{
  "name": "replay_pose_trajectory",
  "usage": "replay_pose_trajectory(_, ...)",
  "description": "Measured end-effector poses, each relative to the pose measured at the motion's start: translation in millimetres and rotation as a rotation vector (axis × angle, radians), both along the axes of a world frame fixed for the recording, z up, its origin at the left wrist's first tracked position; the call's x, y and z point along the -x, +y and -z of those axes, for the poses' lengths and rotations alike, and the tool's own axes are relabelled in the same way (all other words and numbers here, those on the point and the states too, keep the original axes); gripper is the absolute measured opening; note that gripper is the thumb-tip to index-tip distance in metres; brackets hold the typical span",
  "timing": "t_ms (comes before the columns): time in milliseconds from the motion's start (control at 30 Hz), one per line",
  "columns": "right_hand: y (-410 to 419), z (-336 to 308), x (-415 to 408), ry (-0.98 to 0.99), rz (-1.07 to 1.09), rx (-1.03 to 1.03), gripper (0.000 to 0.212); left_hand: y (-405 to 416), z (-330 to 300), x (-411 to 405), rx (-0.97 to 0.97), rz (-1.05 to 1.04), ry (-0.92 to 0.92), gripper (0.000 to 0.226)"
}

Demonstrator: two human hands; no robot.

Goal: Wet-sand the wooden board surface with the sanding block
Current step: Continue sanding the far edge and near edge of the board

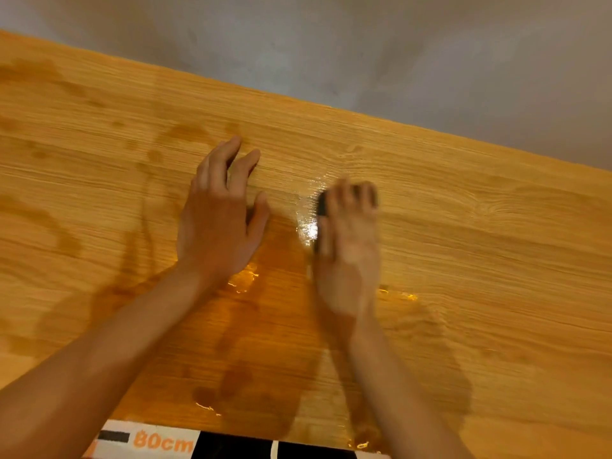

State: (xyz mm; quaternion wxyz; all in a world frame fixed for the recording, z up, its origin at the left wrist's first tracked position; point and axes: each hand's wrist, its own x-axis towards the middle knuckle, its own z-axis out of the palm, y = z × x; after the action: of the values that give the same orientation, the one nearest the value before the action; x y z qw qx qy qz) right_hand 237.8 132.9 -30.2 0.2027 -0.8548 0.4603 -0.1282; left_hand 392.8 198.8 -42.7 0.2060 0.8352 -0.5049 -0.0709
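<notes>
A wide wooden board point(430, 260) fills most of the view, its grain running across and its far edge slanting down to the right against a grey wall point(331, 44). Both bare forearms reach in from the bottom onto it.

The left hand point(218, 220) lies palm-down on the board, left of centre. Its fingers are straight and slightly spread, the tips touching the wood, and the thumb angles out toward the right. It holds nothing.

The right hand point(347, 246) is just beside it and blurred. It rests on top of a dark sanding block point(322, 205), which sits on the board near its middle, under the fingers. Only a sliver of the block shows at the hand's left edge (the rest is covered). The fingers lie close together over the block and seem to bend down at the tips, but the blur makes it hard to tell how tightly they grip.

A wet, shiny patch point(308, 228) gleams on the wood between the two hands, touching the block. Darker damp stains point(265, 326) spread toward the near edge and off to the left.

At the bottom edge sits a white strip point(149, 440) with orange print reading "80cm", next to a black area.
</notes>
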Motion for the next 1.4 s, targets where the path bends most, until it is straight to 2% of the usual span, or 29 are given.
replay_pose_trajectory(67,18,4,-25,0.06,-0.135,0.042,0.042,0,0,1,0.018,0.006,-0.018,0.05)
replay_pose_trajectory(167,10,0,7,-0.014,-0.151,-0.002,0.041,1,1,3,0.046,0.011,-0.015,0.049)
replay_pose_trajectory(333,-21,-13,116,-0.002,0.184,-0.049,0.041,7,-2,1,0.031,0.071,0.036,0.052)
replay_pose_trajectory(433,-15,-15,100,-0.024,0.282,-0.047,0.042,30,-9,5,-0.006,0.07,0.106,0.058)
replay_pose_trajectory(533,17,-8,32,0.077,0.014,0.058,0.047,64,-13,17,-0.014,0.015,0.152,0.057)
replay_pose_trajectory(633,54,0,-13,0.008,-0.142,0.005,0.046,84,-12,31,-0.023,-0.037,0.152,0.053)
replay_pose_trajectory(767,34,-3,28,0.078,-0.266,0.018,0.044,85,-6,41,-0.034,-0.057,0.068,0.051)
replay_pose_trajectory(833,11,-4,80,0.056,-0.156,0.028,0.04,84,-3,41,-0.023,-0.067,0.064,0.051)
replay_pose_trajectory(900,-1,-11,133,0.022,0.057,0.003,0.039,85,-1,40,-0.019,-0.071,0.058,0.05)
replay_pose_trajectory(1000,4,-17,149,-0.014,0.283,-0.064,0.042,86,1,38,-0.013,-0.062,0.032,0.049)
replay_pose_trajectory(1067,19,-19,108,0.012,0.206,0.001,0.042,86,2,37,-0.016,-0.057,0.021,0.049)
replay_pose_trajectory(1133,40,-14,51,0.096,-0.027,0.05,0.039,87,2,35,-0.015,-0.049,0.007,0.049)
replay_pose_trajectory(1233,82,-3,0,0.099,-0.215,-0.048,0.048,89,2,35,-0.024,-0.042,-0.013,0.049)
replay_pose_trajectory(1333,71,-5,21,0.123,-0.344,-0.016,0.047,88,0,36,-0.028,-0.046,-0.01,0.049)
replay_pose_trajectory(1400,47,-3,70,0.198,-0.286,0.006,0.044,88,0,37,-0.016,-0.038,-0.003,0.049)
